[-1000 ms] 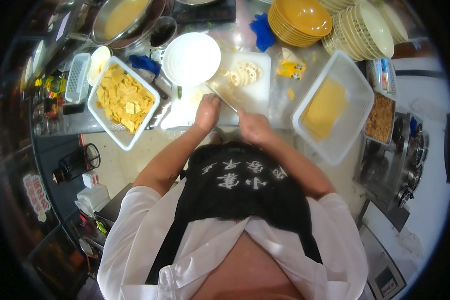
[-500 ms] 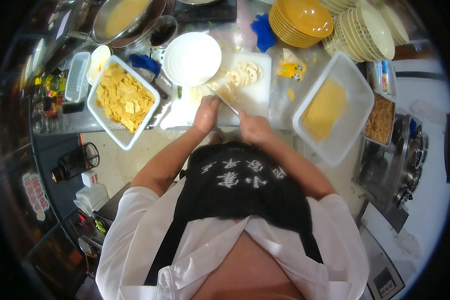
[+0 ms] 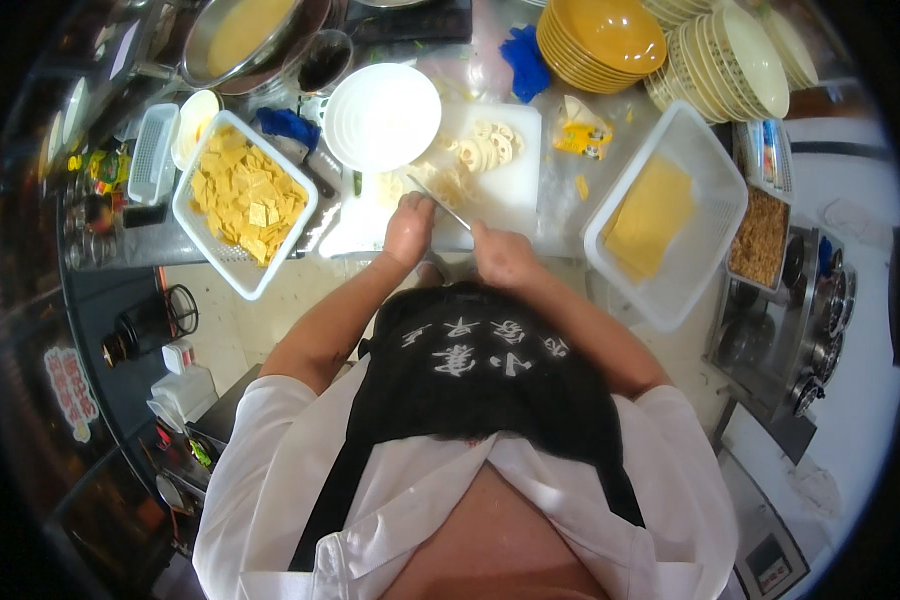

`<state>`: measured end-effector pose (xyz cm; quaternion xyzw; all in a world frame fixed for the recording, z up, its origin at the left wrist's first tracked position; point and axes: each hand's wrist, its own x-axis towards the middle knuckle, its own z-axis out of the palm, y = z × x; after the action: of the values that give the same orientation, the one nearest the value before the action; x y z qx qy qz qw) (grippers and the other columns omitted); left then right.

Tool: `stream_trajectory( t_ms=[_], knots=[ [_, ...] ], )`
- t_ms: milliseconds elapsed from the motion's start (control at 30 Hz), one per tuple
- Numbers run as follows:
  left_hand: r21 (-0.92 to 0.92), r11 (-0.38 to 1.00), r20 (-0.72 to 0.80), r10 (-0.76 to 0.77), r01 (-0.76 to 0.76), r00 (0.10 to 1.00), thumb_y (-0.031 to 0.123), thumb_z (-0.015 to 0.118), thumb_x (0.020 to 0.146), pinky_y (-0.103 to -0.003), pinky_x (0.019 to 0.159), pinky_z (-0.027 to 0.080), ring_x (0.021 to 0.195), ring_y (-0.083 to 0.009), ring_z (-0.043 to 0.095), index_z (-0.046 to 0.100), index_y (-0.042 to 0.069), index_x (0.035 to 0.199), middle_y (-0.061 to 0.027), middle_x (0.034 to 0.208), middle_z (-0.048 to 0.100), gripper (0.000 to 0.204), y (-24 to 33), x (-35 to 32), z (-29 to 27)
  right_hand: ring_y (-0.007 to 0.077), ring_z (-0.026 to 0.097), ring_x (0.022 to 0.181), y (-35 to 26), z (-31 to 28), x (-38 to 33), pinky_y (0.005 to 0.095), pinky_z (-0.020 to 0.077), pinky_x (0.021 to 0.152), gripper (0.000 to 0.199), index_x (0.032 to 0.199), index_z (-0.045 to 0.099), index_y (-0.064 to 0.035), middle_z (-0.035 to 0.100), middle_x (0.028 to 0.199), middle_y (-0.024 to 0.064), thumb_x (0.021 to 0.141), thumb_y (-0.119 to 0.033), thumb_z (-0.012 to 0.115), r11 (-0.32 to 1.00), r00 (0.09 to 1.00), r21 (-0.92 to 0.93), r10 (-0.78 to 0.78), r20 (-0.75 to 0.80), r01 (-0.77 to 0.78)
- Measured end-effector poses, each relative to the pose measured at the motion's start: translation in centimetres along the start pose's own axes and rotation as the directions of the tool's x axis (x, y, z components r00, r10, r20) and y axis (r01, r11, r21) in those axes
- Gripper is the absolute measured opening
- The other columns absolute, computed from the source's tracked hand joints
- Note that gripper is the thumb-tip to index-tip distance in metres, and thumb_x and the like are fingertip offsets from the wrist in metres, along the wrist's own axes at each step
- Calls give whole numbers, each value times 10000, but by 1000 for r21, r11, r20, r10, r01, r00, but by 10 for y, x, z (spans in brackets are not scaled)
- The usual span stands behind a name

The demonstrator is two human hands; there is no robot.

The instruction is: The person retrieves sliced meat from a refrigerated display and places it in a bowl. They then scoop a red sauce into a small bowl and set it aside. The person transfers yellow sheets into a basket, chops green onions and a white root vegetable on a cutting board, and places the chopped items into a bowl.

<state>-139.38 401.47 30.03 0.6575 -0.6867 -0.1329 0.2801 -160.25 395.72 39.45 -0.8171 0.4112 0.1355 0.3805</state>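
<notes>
My right hand (image 3: 502,256) is closed around the handle of a kitchen knife (image 3: 440,203), whose blade slants up and left over a white cutting board (image 3: 518,202). Close beside the blade, at the board's near edge, my left hand (image 3: 408,228) has its fingers curled; whatever lies under them is hidden. Pale lotus root slices (image 3: 488,148) lie fanned out on the board beyond the knife, and smaller cut pieces (image 3: 448,184) lie around the blade. A round white bowl (image 3: 382,118) overlaps the board's far left part.
At left, a white basket (image 3: 183,208) holds yellow square pieces; at right, another white basket (image 3: 715,215) holds yellow sheets (image 3: 650,215). Stacked yellow bowls (image 3: 605,40), cream bowls (image 3: 735,65), a blue cloth (image 3: 523,62) and a yellow packet (image 3: 582,132) are at the back.
The knife blade and both hands have shifted very slightly left, along with a tiny shift of the whole view. The slices and containers otherwise stay in place.
</notes>
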Motion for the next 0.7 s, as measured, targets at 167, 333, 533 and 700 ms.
stream_trajectory(
  t_ms=[167,333,533,700],
  knots=[
    [-33,999,-13,-11,10,1000,15,598,854,-504,745,506,898,-429,577,569,7,936,-202,944,571,88,0,1,1,489,659,964,-1,0,4,573,490,839,236,1094,500,11,697,976,282,980,-195,487,995,993,-15,103,64,-103],
    [-13,1000,43,-25,26,999,1,628,800,-494,775,519,951,-424,578,584,8,959,-206,986,570,165,-4,-5,2,488,660,973,0,4,2,572,491,837,235,1103,504,3,697,985,282,989,-201,481,997,996,1,82,31,-82],
    [-6,999,51,-33,34,998,-23,622,783,-489,799,524,986,-420,580,601,1,1003,-211,1022,577,222,-3,-6,0,475,672,976,-1,0,2,566,511,837,267,1141,509,9,697,1020,285,980,-181,411,999,999,-19,29,44,-28],
    [9,1000,33,-25,25,999,-28,608,782,-487,804,526,982,-419,582,611,1,1031,-209,1019,580,250,-4,-5,0,476,673,961,-5,-3,3,563,511,828,260,1137,509,7,698,1013,281,973,-178,427,998,998,-57,38,52,-35]
  ],
)
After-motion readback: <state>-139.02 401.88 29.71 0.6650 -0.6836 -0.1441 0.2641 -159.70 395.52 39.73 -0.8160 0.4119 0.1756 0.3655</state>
